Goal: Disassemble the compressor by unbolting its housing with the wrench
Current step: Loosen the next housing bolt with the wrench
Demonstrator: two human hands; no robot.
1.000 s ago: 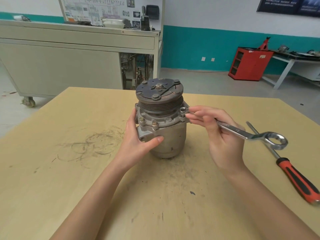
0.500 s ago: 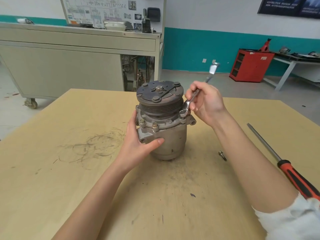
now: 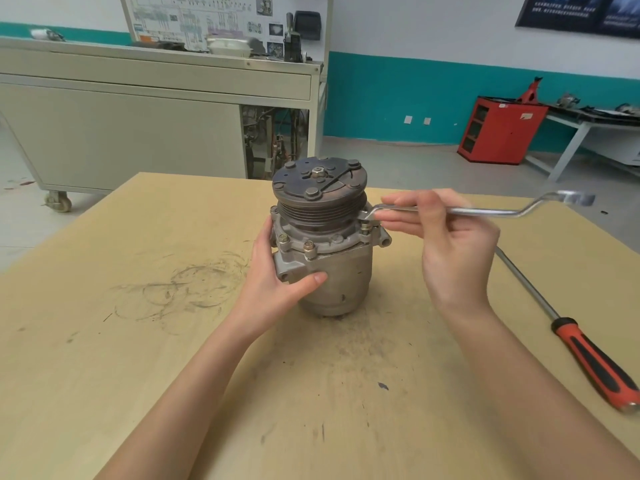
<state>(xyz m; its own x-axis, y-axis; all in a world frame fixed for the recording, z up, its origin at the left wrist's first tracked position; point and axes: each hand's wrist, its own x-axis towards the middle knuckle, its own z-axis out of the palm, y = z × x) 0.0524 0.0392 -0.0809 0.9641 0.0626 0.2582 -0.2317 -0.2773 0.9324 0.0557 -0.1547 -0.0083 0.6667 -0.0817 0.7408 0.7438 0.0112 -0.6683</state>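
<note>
Compressor: the compressor (image 3: 329, 265) is standing on end near the middle of the bench (image 3: 138, 341), with the pulley (image 3: 318, 183) facing up. This is putting the flange bolts on top, where a tool can reach them.
Left hand: the left hand (image 3: 277, 275) is wrapping the left side of the housing, its thumb lying across the front just under the flange and its fingers going out of sight behind. It is probably bracing the body so it does not twist with the tool.
Right hand: the right hand (image 3: 446, 244) is lightly pinching the wrench (image 3: 491, 212) close to its working end. The fingers are nearly straight, with one lying along the top of the shank and the others beneath it.
Wrench: its ring end is sitting over the bolt (image 3: 365, 227) on the right side of the flange. The shank is running out to the right, roughly level, and the cranked far end is blurring in the air above the bench.
Grip reading: a loose hold so near the head is likely serving to spin a freed bolt or reseat the ring, not to pull hard.
Progress: two front bolts (image 3: 309, 249) are sitting in the flange, so the unbolting seems far from finished.
Screwdriver: the screwdriver (image 3: 588, 351) is lying on the bench well to the right, its handle pointing toward the person and within reach.
Risk: the ring may be slipping off the bolt under so light a pinch.
</note>
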